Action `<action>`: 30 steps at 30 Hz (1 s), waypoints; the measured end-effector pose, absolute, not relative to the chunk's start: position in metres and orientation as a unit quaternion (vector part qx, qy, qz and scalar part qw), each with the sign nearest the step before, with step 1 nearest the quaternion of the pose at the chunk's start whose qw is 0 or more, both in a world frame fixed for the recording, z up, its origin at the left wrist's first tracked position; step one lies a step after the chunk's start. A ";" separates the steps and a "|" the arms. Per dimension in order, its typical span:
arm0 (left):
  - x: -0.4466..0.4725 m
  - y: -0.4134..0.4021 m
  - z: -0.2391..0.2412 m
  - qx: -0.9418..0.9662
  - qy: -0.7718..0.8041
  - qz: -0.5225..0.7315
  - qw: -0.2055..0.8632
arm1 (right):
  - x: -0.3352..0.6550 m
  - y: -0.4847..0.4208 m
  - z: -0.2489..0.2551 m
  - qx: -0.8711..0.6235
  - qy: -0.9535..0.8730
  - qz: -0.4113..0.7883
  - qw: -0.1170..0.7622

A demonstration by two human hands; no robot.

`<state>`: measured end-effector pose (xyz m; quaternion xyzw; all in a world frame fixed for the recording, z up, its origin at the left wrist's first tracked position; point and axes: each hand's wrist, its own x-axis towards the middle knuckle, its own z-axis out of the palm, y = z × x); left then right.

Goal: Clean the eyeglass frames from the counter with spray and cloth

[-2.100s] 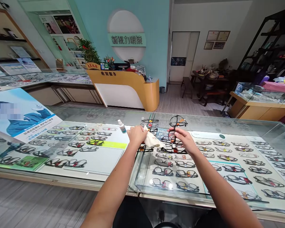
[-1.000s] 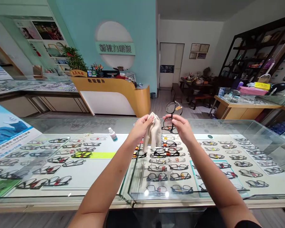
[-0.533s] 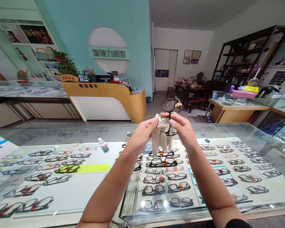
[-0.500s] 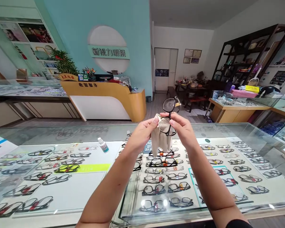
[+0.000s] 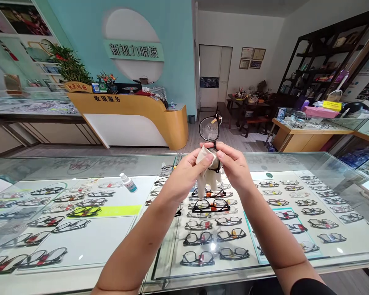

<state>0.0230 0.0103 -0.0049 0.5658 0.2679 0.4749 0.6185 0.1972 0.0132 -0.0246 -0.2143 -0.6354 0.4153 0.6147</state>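
A pair of black-framed eyeglasses (image 5: 209, 129) is held upright over the glass counter, one lens above the other, with droplets on the upper lens. My right hand (image 5: 235, 166) pinches the frame near the bridge and lower rim. My left hand (image 5: 193, 170) is closed on a beige cleaning cloth (image 5: 206, 180), its thumb pressing the cloth over the lower lens. Part of the cloth hangs below my fingers. The lower lens is mostly hidden by cloth and fingers.
Many eyeglasses (image 5: 232, 254) lie in rows inside the glass display case (image 5: 160, 282). A small white spray bottle (image 5: 129, 183) stands on the counter to the left. Beyond are a yellow-and-white reception desk (image 5: 126, 127) and another display counter (image 5: 310, 135) at right.
My left thumb and the cloth have moved rightward over the lower lens. The eyeglasses have turned, so the upper lens faces me more. The head view has tilted down slightly.
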 end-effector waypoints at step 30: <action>0.040 -0.002 -0.009 0.643 0.243 0.522 0.505 | 0.165 -0.003 -0.027 -0.198 -0.477 0.501 0.695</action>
